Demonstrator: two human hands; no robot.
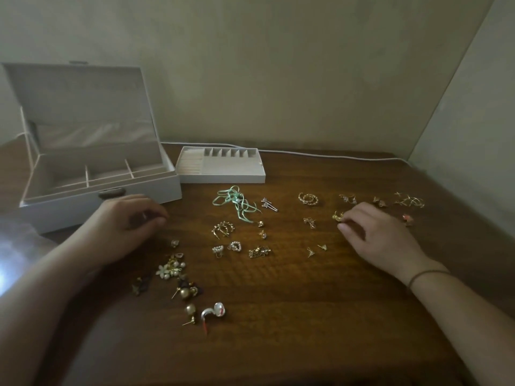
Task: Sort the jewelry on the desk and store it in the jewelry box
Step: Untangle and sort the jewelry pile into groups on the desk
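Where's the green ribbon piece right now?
In the head view the green ribbon piece lies on the desk left of centre, just in front of the removable tray, beside two silver studs.

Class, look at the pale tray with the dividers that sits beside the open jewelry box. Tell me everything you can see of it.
The tray is a shallow, off-white rectangle that looks fabric- or leatherette-covered. Along its far edge runs a row of small square compartments; its left part holds ridged rolls of the sort that take rings, and the rest is a flat open section. Nothing can be seen in it. It lies level on the wooden desk, close against the right side of the jewelry box. Neither hand touches it.
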